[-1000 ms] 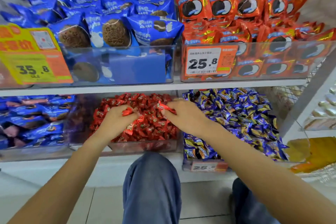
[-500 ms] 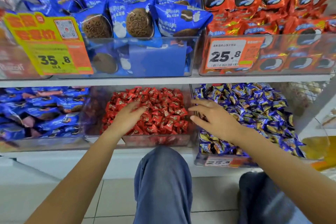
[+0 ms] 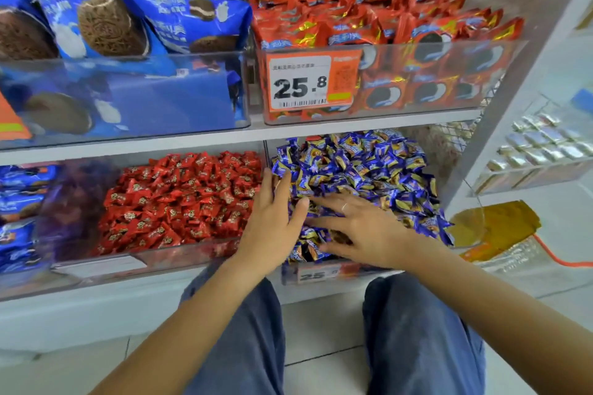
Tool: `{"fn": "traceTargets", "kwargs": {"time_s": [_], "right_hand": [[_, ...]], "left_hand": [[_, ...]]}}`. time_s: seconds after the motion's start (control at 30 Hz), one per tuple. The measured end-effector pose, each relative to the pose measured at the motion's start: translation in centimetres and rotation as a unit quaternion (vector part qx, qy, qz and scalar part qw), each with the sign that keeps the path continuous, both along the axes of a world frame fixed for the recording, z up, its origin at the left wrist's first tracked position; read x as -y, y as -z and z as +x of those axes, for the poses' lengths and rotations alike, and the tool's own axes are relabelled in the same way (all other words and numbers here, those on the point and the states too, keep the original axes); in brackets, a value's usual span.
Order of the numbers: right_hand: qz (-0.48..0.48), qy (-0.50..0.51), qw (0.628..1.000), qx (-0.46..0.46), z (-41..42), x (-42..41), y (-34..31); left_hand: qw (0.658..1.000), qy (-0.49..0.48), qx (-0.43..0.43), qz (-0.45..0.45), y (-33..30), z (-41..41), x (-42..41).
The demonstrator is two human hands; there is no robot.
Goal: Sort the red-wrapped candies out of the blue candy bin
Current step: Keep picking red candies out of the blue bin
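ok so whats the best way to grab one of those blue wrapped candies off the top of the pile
Pinch a blue wrapped candy by a crimped end of its wrapper, coming from above and the front. The pieces lie loose and heaped in the blue candy bin, with flat ends sticking up, and the shelf above limits the room overhead.

We counted two hands: the left hand (image 3: pixel 272 221) and the right hand (image 3: pixel 362 234), one ring (image 3: pixel 344 207) on the right. We saw two shelves, upper shelf (image 3: pixel 192 139) and lower shelf (image 3: pixel 160 295). Four clear bins were in plain view: blue cookie bin (image 3: pixel 128 106), red cookie bin (image 3: pixel 417 86), red candy bin (image 3: pixel 160 255), blue candy bin (image 3: pixel 321 272). Two whole price tags read 25.8 (image 3: pixel 300 83) and 25 (image 3: pixel 316 275). The candies were too many to count.
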State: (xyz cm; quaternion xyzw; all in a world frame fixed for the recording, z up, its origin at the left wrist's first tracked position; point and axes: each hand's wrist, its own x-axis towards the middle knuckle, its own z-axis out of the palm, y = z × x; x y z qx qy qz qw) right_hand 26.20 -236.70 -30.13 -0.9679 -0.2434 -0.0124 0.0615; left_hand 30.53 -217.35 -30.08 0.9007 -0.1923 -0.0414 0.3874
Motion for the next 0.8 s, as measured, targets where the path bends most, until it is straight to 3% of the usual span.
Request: {"fn": "traceTargets", "kwargs": {"time_s": [0.13, 0.27, 0.43, 0.67, 0.73, 0.8], "right_hand": [[-0.061, -0.047, 0.996, -0.039, 1.9, -2.2, 0.5], [-0.108, -0.034, 0.993, -0.016, 3.6, -2.9, 0.9], [-0.097, 0.101, 0.988, 0.057, 6.6, 0.9, 0.0], [-0.048, 0.172, 0.984, 0.002, 5.8, 6.7, -1.4], [-0.009, 0.138, 0.989, 0.049, 4.6, 6.0, -2.6], [0.004, 0.030, 0.992, 0.122, 3.3, 3.7, -3.3]], "left_hand": [[0.990, -0.076, 0.039, -0.110, 1.2, -0.3, 1.3], [0.990, -0.081, 0.056, -0.102, 1.5, -0.2, 1.2], [0.991, -0.076, 0.074, -0.079, 1.5, -0.3, 0.9], [0.988, -0.091, 0.073, -0.103, 1.3, -0.6, 1.2], [0.987, -0.091, 0.074, -0.112, 1.3, -0.7, 1.3], [0.986, -0.091, 0.075, -0.122, 1.5, -0.7, 1.4]]}}
